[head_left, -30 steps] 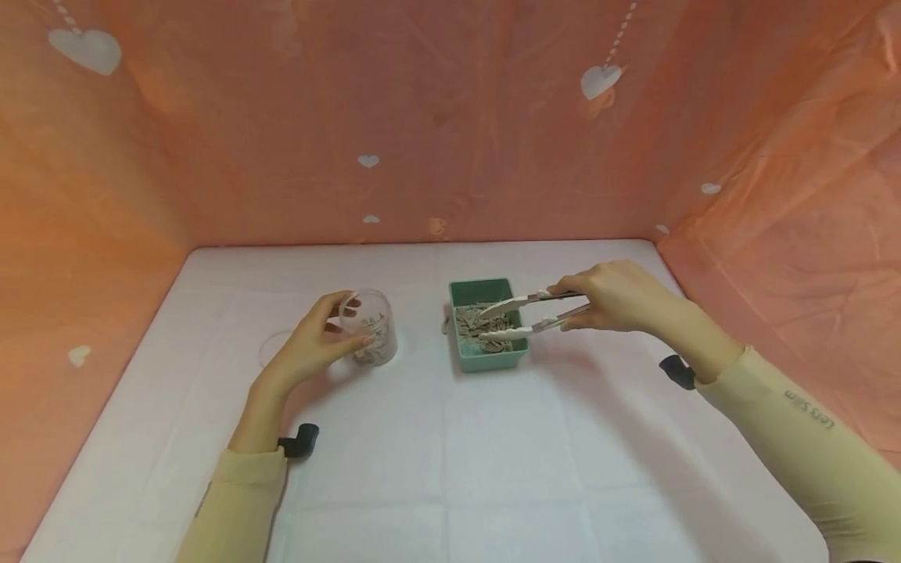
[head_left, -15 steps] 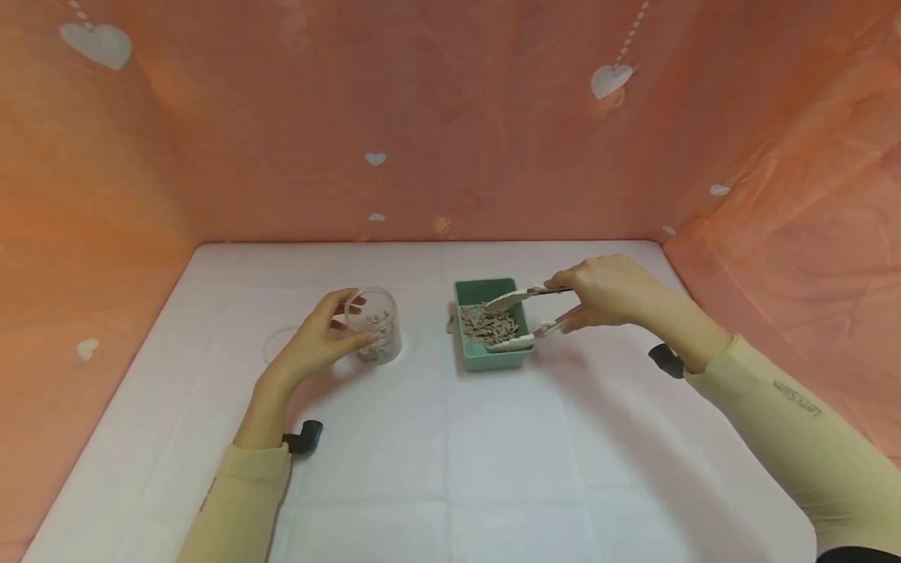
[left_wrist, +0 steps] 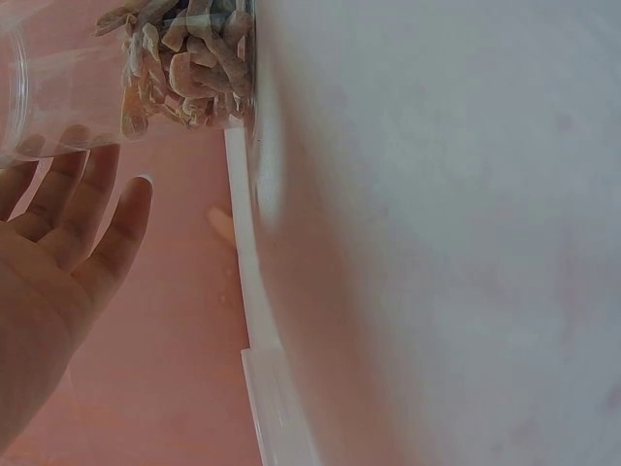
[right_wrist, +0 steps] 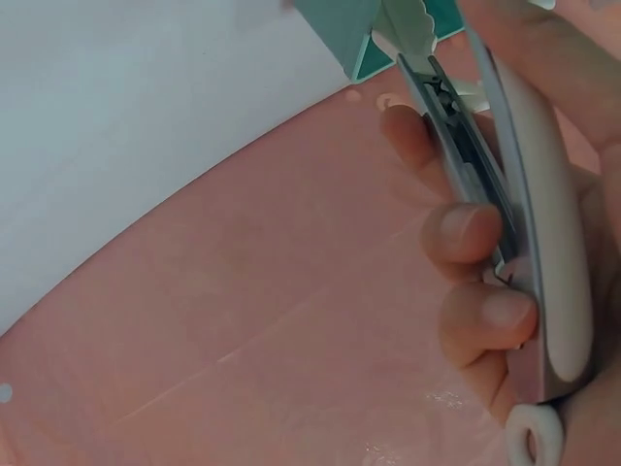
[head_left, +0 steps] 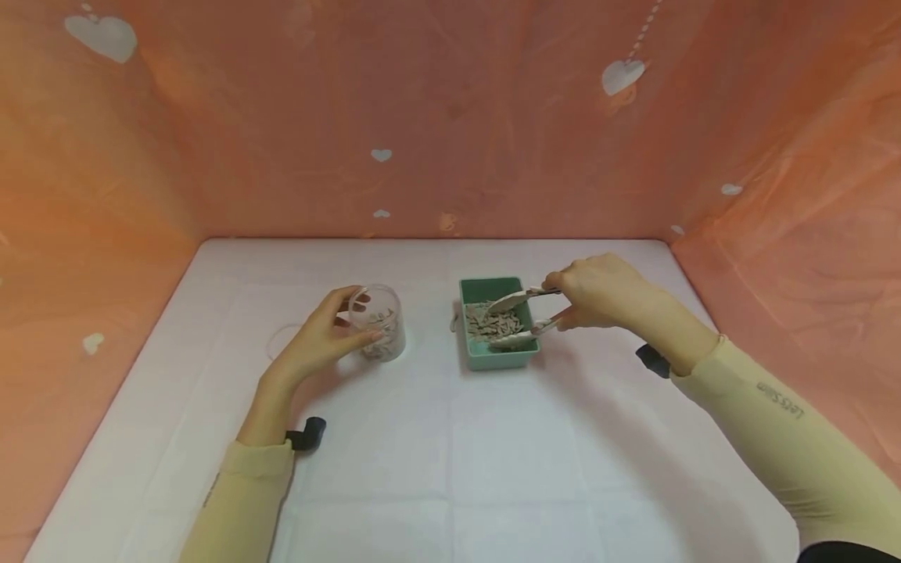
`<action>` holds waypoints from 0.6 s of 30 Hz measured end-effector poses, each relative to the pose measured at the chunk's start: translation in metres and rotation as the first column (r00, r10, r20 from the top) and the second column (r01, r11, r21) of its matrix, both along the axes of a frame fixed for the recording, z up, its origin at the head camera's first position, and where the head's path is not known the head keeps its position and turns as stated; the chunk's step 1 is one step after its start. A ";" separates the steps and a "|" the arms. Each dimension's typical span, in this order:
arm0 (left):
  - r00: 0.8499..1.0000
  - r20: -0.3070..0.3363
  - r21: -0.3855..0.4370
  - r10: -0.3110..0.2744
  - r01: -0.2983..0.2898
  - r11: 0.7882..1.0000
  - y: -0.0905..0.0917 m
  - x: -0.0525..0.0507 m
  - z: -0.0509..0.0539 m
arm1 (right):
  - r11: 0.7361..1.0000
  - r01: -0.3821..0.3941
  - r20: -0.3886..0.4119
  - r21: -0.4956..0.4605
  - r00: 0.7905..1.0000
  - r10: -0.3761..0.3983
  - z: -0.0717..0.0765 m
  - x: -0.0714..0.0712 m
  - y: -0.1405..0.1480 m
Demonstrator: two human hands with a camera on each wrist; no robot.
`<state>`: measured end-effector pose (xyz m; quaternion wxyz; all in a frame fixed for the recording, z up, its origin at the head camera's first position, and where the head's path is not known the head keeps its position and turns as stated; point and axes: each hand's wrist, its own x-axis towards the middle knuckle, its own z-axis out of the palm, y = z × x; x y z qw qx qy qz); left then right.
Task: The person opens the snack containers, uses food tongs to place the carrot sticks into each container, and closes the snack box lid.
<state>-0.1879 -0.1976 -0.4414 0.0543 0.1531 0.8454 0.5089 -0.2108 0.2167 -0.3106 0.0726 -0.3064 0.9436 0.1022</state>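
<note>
My left hand holds a clear plastic jar that stands on the table, fingers and thumb around its side. In the left wrist view, brownish strip-like pieces lie in the jar's bottom, and the fingers of my left hand are against its wall. My right hand grips metal tongs with pale scalloped tips. The spread tips reach into a green rectangular bin, among similar greyish-brown pieces. In the right wrist view, curled fingers wrap the handles of the tongs.
A clear round lid lies on the white-covered table, left of the jar and partly behind my left hand. One loose piece rests beside the bin's left wall. Orange cloth with hearts hangs behind and at the sides.
My right hand has moved left and closer to the bin, bringing the tongs deeper into it. The tong tips have spread wider. My left hand keeps holding the jar; the head view shifts slightly.
</note>
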 end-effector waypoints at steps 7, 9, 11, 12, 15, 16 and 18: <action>1.000 0.010 -0.016 0.000 0.000 1.000 0.000 -0.001 0.000 | 1.000 -0.023 -0.024 -0.010 0.999 0.023 -0.006 -0.002 0.001; 1.000 0.012 -0.014 -0.002 0.003 1.000 0.000 -0.001 0.000 | 0.999 -0.032 -0.032 -0.018 0.999 0.032 -0.009 -0.002 0.003; 1.000 0.011 -0.013 -0.003 0.003 1.000 0.001 -0.001 0.000 | 0.999 -0.038 -0.042 -0.031 0.998 0.037 -0.012 -0.002 0.005; 1.000 0.012 -0.012 -0.003 0.003 1.000 0.001 -0.001 0.000 | 0.998 -0.040 -0.046 -0.038 0.998 0.038 -0.013 -0.002 0.006; 1.000 0.022 -0.007 0.003 -0.003 1.000 0.001 0.000 0.000 | 0.998 -0.043 -0.057 -0.051 0.998 0.040 -0.015 -0.001 0.008; 1.000 0.024 -0.006 0.004 -0.004 1.000 0.001 0.000 0.000 | 0.998 -0.044 -0.059 -0.053 0.997 0.041 -0.016 -0.001 0.009; 1.000 0.027 -0.001 0.007 -0.007 1.000 0.001 0.001 0.001 | 0.997 -0.050 -0.064 -0.056 0.997 0.046 -0.017 -0.001 0.010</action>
